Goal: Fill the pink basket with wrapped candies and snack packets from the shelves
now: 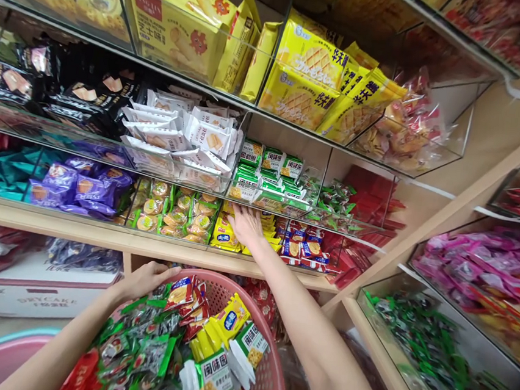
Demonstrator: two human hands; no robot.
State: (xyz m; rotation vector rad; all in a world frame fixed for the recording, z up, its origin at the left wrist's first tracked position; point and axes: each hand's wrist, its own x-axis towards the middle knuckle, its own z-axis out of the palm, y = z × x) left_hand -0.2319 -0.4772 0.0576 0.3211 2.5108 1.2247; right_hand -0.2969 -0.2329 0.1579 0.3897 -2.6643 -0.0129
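Note:
My right hand (245,225) reaches into a clear shelf bin of small yellow snack packets (223,235), fingers curled down among them; what it grips is hidden. My left hand (147,279) holds the far rim of a pink plastic basket (270,377) low in front of me, fingers wrapped over the edge. The basket is heaped with green, red, yellow and white snack packets (208,349).
Clear bins on wooden shelves hold purple packets (81,187), round-biscuit packs (175,211), white packs (187,136), green packs (266,174) and red-blue packs (303,248). Yellow boxes (309,71) sit above. More bins run along the right side (473,277). A white box (34,287) stands below left.

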